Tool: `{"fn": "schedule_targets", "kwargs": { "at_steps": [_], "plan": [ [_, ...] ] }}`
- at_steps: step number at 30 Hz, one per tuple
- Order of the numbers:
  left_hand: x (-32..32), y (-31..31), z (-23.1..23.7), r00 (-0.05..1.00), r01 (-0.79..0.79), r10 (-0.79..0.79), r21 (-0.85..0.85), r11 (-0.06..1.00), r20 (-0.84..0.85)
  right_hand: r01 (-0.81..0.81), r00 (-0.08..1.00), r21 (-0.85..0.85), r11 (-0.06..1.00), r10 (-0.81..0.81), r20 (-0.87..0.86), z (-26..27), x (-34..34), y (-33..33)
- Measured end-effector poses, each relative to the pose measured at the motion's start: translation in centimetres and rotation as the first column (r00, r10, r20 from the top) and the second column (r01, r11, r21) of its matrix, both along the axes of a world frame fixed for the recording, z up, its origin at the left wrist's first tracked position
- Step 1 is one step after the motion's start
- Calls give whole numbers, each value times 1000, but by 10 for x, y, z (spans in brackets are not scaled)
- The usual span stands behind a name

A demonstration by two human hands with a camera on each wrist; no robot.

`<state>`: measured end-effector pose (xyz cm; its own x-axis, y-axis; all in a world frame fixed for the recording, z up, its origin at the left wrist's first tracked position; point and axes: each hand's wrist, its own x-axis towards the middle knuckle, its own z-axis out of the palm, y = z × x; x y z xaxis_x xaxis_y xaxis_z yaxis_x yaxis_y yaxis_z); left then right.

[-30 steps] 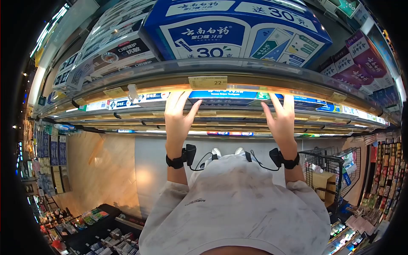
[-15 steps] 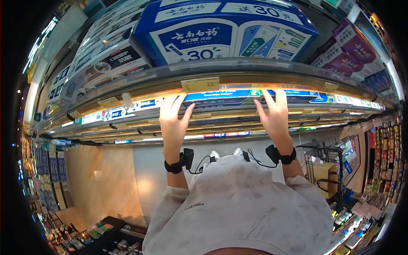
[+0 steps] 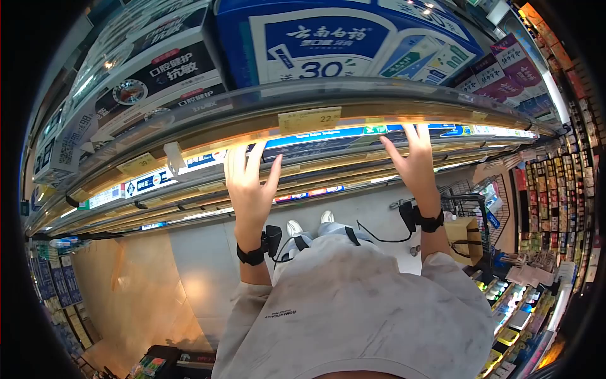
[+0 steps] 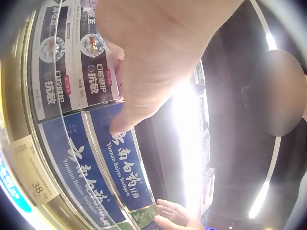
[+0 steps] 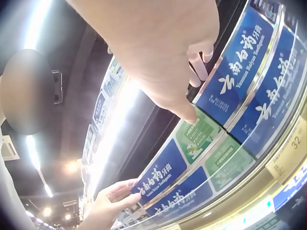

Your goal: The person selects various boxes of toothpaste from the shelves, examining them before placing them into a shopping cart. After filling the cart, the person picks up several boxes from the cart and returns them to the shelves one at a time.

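Observation:
Both hands reach to a blue-and-green toothpaste box lying on its side, topmost of a stack on a lit shelf. My left hand is at its left end, fingers reaching over the top. In the left wrist view, the left thumb lies against the front face. At the other end is my right hand, its fingers extended and thumb apart from them. The right thumb touches the green end in the right wrist view. A matching toothpaste box lies below. Some fingertips are hidden behind the boxes.
A clear shelf lip and price tag run before the boxes. Black-and-white toothpaste boxes adjoin at the left. Overhead, another shelf edge carries large blue cartons. A wire shopping cart stands at the right.
The head view has turned, so the shelf now slopes more and the left end appears lower. Both hands stay at the box's ends, the left one appearing slightly further left.

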<state>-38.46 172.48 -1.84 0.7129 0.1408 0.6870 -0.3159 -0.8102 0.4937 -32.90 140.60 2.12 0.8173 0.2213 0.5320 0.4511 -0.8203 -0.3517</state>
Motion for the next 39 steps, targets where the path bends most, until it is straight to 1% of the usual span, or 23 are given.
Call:
{"fn": "schedule_targets", "kwargs": {
  "at_steps": [1,2,5,6,9,10,13,14,15,17,19,21,23,24,27,28,30,34,38,39],
  "plan": [
    [0,0,-1,1000,1,-1,-22,1000,8,28,1000,-6,1000,-28,-13,-1,0,0],
    [1,1,-4,999,19,-18,-39,999,49,15,1000,-37,999,-14,18,-4,1,1],
    [1,5,-13,997,63,-60,-68,996,42,13,999,-55,998,-16,-40,-4,-4,8],
    [1,5,-14,997,60,-57,-64,996,44,17,1000,-60,998,-19,-22,-7,-4,9],
    [0,5,-16,997,82,-81,-98,992,21,44,998,-12,999,-44,-37,-8,-8,12],
    [-1,3,-15,997,70,-67,-106,992,34,73,993,0,997,-73,-90,-8,-13,12],
    [-3,-1,-15,994,54,-39,-157,986,101,70,997,-70,995,-71,-10,-4,-30,14],
    [-5,-3,-12,992,88,-67,-210,974,108,37,999,-91,995,-34,30,-6,-36,8],
    [-9,-6,-4,991,95,-69,-229,969,117,17,1000,-62,998,-17,3,1,-41,7],
    [-8,-10,2,971,159,-118,-193,968,210,22,1000,2,1000,-22,-2,9,-54,-4],
    [-7,-20,-5,948,241,-184,-207,948,258,76,996,132,988,-68,-62,-2,-75,-21],
    [-12,-39,-8,944,281,-223,-237,930,245,140,988,168,976,-128,-83,-6,-103,-43],
    [-16,-64,-3,924,357,-312,-207,911,220,194,978,210,958,-173,-114,-8,-132,-69],
    [-20,-81,4,916,389,-353,-212,896,190,223,974,207,952,-208,-94,-11,-147,-86],
    [-32,-130,5,903,429,-410,-210,878,131,355,934,274,894,-331,-131,-19,-196,-129],
    [-39,-150,5,888,459,-442,-209,863,127,395,919,243,886,-383,-97,-27,-214,-148],
    [-55,-195,7,857,516,-501,-206,831,125,456,890,258,852,-444,-106,-30,-255,-183],
    [-104,-293,11,779,627,-618,-113,771,106,565,820,298,770,-563,-100,-37,-346,-255],
    [-155,-393,9,660,735,-750,-165,657,-43,675,723,313,668,-683,-102,-47,-440,-318],
    [-164,-422,8,625,767,-779,-146,625,-53,688,708,335,644,-697,-113,-47,-460,-332]
  ]
}}
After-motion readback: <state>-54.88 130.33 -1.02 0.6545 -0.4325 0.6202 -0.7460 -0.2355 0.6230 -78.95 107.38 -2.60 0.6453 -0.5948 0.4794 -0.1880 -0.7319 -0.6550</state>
